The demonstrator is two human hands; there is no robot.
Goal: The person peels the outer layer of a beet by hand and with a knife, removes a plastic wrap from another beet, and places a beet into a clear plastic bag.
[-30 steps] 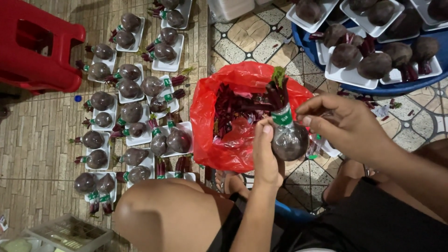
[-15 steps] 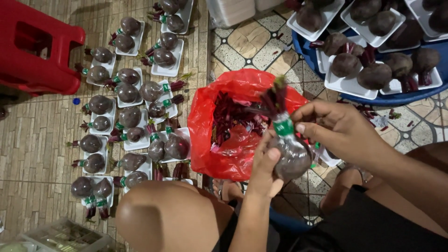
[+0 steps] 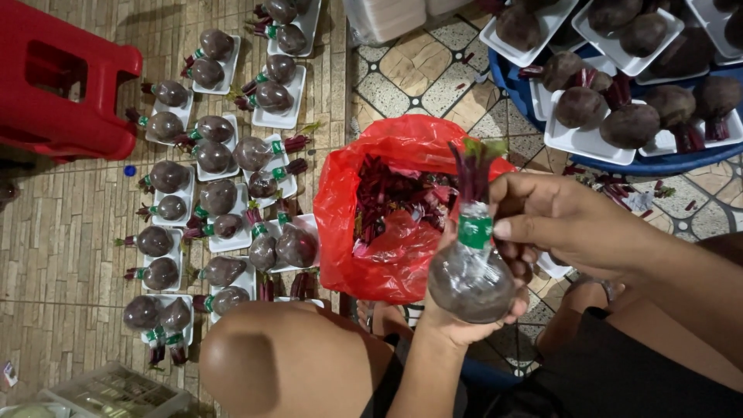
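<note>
My left hand (image 3: 457, 323) cups from below a beetroot (image 3: 470, 280) wrapped in clear film, with a green tape band (image 3: 474, 230) around its neck and red stems (image 3: 470, 166) sticking up. My right hand (image 3: 561, 220) grips the neck at the green band, thumb pressed on the tape. Just behind the beetroot stands an open red plastic bag (image 3: 364, 197) filled with cut red stems and leaves.
Several wrapped beetroots on white trays (image 3: 220, 197) lie on the tiled floor at left. A red plastic stool (image 3: 66, 89) stands at top left. A blue tub (image 3: 658, 159) with unwrapped beetroots on white trays sits at top right. My bare knee (image 3: 286, 360) is below.
The beetroot and both hands have shifted slightly lower and right; my right hand has slid onto the green band at the neck.
</note>
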